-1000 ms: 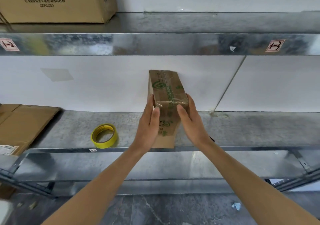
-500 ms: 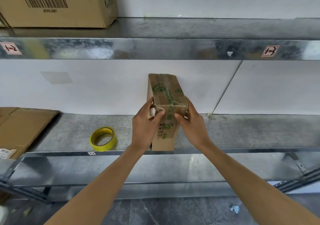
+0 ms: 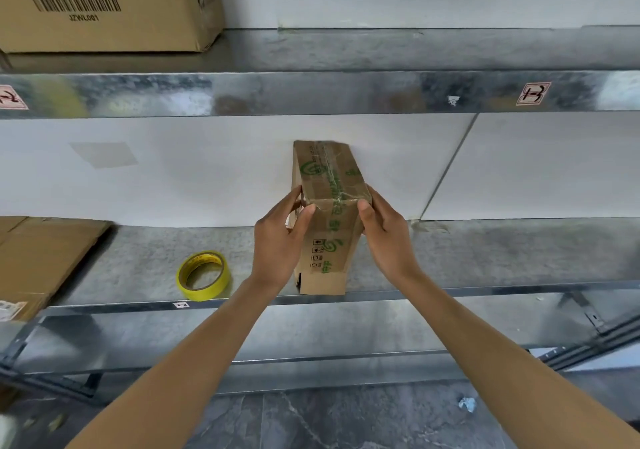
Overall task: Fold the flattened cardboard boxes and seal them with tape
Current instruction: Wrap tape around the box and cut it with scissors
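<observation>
On the middle metal shelf, near its front lip, we note a small cardboard box standing on its end. It has green print down the near face and clear tape over the top seam. Whether its far edge touches the white wall behind, we cannot tell.

Both hands are clamped on the box near its upper end. The left hand holds the left side with the thumb laid on the near face. The right hand holds the right side with the thumb at the top corner. The hands sit opposite each other with the box between them.

A yellow tape roll lies flat on the same shelf, to the left of the box and apart from it. Further left, flattened cardboard rests on the shelf. On the upper shelf, at left, sits a large carton with a barcode. A crumpled paper scrap lies on the dark floor below.
</observation>
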